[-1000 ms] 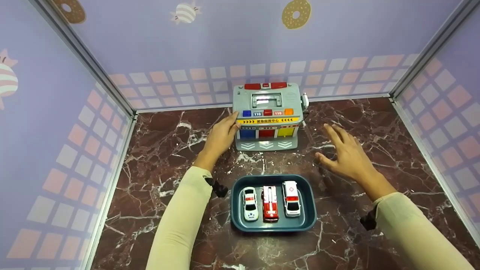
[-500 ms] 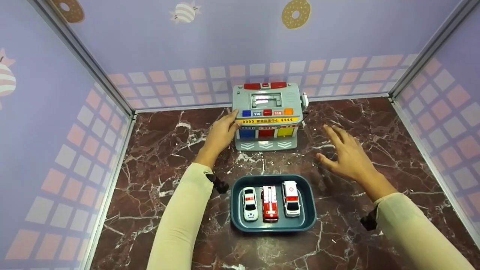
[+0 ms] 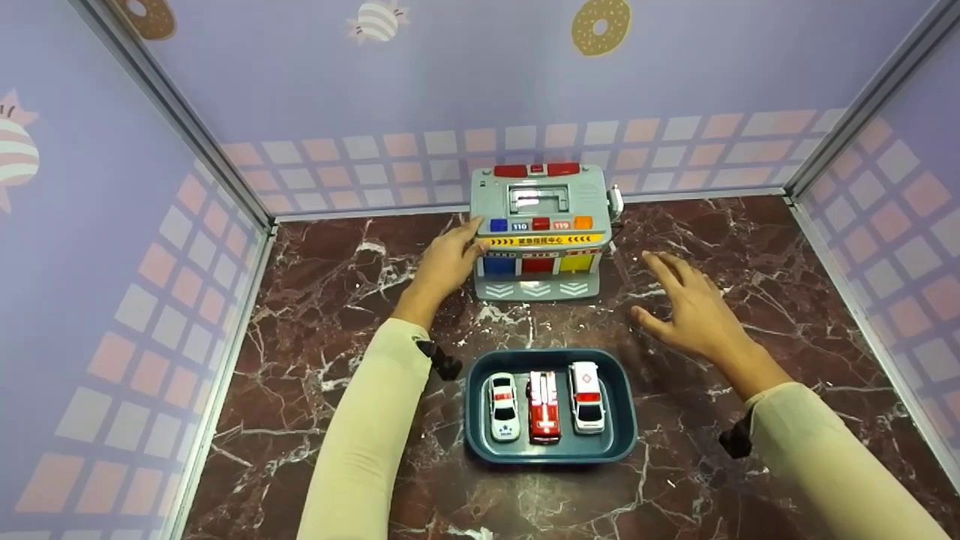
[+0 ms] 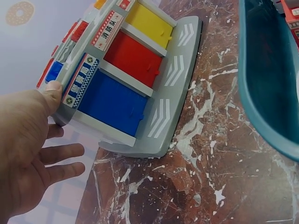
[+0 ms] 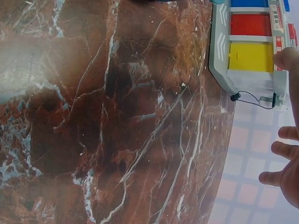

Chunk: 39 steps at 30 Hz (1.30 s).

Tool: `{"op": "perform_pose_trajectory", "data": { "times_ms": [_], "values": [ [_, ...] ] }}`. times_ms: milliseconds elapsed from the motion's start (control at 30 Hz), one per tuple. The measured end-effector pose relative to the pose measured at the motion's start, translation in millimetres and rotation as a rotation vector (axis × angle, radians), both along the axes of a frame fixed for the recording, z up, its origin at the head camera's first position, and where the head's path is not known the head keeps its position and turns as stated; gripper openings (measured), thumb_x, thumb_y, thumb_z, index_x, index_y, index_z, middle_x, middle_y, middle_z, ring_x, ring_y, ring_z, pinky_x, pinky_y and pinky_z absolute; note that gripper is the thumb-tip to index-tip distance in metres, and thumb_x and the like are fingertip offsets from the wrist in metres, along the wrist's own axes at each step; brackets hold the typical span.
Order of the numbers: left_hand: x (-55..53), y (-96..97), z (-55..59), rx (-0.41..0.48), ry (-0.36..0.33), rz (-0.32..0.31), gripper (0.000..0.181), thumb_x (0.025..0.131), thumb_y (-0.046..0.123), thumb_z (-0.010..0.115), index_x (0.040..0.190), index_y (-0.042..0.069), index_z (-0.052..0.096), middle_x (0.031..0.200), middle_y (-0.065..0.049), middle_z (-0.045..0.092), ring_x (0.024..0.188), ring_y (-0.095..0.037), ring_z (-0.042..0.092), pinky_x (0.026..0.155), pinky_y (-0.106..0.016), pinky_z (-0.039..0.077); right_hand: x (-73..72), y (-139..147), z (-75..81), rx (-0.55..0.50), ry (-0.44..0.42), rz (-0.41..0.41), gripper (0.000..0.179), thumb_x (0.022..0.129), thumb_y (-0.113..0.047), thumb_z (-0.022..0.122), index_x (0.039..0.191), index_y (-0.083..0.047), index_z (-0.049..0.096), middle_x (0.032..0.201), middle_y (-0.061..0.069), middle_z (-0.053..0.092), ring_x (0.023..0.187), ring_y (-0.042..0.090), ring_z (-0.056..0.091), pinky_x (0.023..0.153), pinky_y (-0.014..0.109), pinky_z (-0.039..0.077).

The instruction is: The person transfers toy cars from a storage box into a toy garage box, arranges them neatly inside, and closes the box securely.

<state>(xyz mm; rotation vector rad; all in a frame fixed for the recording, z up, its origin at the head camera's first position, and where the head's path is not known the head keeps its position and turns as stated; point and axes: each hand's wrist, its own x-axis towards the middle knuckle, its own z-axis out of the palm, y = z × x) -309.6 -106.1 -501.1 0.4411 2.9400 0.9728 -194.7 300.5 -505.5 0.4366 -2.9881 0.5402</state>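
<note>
A grey toy emergency station (image 3: pixel 538 240) with blue, red and yellow garage doors stands against the back wall. My left hand (image 3: pixel 442 264) is at its left front corner, the thumb touching the corner and the other fingers stretched out alongside, as the left wrist view shows. To the right of the station, my right hand (image 3: pixel 691 309) hovers apart from it with spread fingers and nothing held. Nearer to me lies a dark teal tray (image 3: pixel 551 454) bearing a white police car (image 3: pixel 504 409), a red fire truck (image 3: pixel 544 409) and a white ambulance (image 3: pixel 587 397).
The table (image 3: pixel 337 405) is dark red with a marble pattern. Lilac panels (image 3: pixel 420 82) with pink and white squares close it in at the back and both sides. A white handset (image 3: pixel 616 201) hangs on the station's right side by a black cord (image 5: pixel 254 98).
The head view has shifted slightly, moving the station and the tray a little to the right in it. Both hands keep nearly the same places; the toy cars have not moved within the tray.
</note>
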Motion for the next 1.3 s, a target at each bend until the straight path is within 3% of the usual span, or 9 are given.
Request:
{"op": "perform_pose_trajectory", "data": {
  "times_ms": [167,367,733,1300],
  "values": [
    [-1.6,0.7,5.5,-0.044,-0.027,-0.001,0.061,0.115,0.042,0.058,0.171,0.021,0.044,0.17,-0.013,0.052,0.16,-0.036,0.049,0.135,-0.051,0.038,-3.8,-7,5.9,0.005,-0.047,-0.014,0.09,0.104,-0.041,0.074,0.177,-0.02,0.026,0.175,0.03,0.033,0.153,0.065,0.039,0.125,0.084,0.029],
    [-3.4,4.0,10.8,-0.09,-0.036,0.005,0.062,0.115,0.043,0.056,0.172,0.022,0.042,0.171,-0.013,0.052,0.159,-0.037,0.05,0.134,-0.053,0.039,-14.6,-11,12.1,-0.01,-0.042,0.017,0.089,0.105,-0.039,0.075,0.177,-0.016,0.028,0.176,0.028,0.033,0.152,0.063,0.042,0.125,0.08,0.034],
    [-3.6,8.9,9.6,-0.12,-0.02,0.009,0.061,0.115,0.043,0.054,0.171,0.021,0.043,0.172,-0.011,0.051,0.158,-0.039,0.051,0.132,-0.056,0.04,-32.8,-18,18.3,-0.041,-0.013,0.039,0.082,0.106,-0.036,0.075,0.175,-0.016,0.034,0.174,0.026,0.038,0.15,0.059,0.048,0.123,0.076,0.04],
    [-4.0,9.7,6.9,-0.128,0.035,0.014,0.058,0.114,0.035,0.061,0.165,0.009,0.051,0.164,-0.02,0.058,0.151,-0.041,0.058,0.127,-0.053,0.048,-50.1,-34,22.3,-0.045,0.003,0.075,0.076,0.108,-0.035,0.073,0.171,-0.008,0.04,0.17,0.025,0.043,0.148,0.056,0.052,0.124,0.072,0.043]
  ]
}}
